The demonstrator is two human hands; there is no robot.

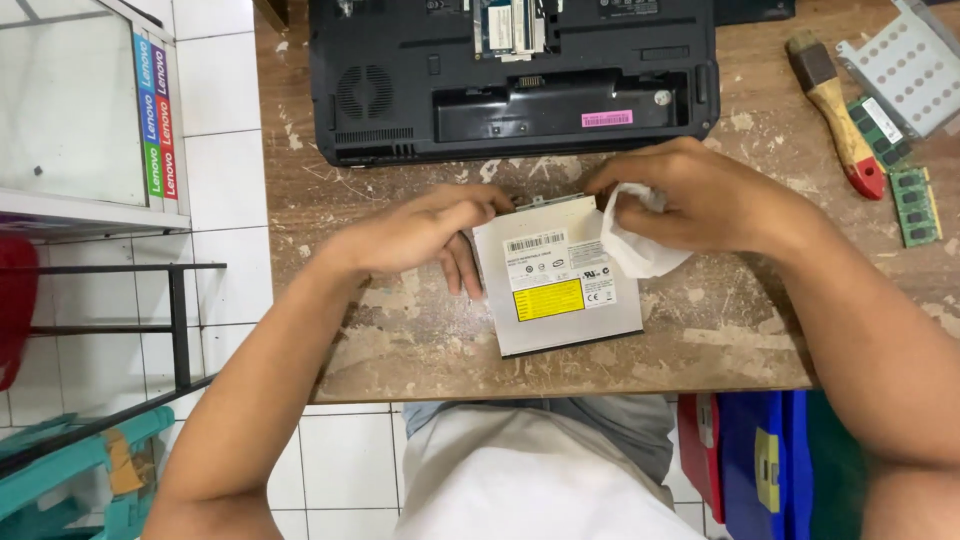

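A flat silver optical drive (555, 300) with white and yellow labels lies on the worn wooden table (720, 330). My left hand (425, 232) grips the drive's left edge, thumb at its far corner. My right hand (700, 195) is closed around a crumpled white tissue (635, 245), pressed on the drive's far right corner.
An upturned black laptop (515, 75) with its battery bay bare sits at the table's far side. At the right lie a wooden-handled brush (838, 115), two green memory sticks (915, 205) and a perforated metal bracket (905, 65). Tiled floor, a glass cabinet and a black rack lie left.
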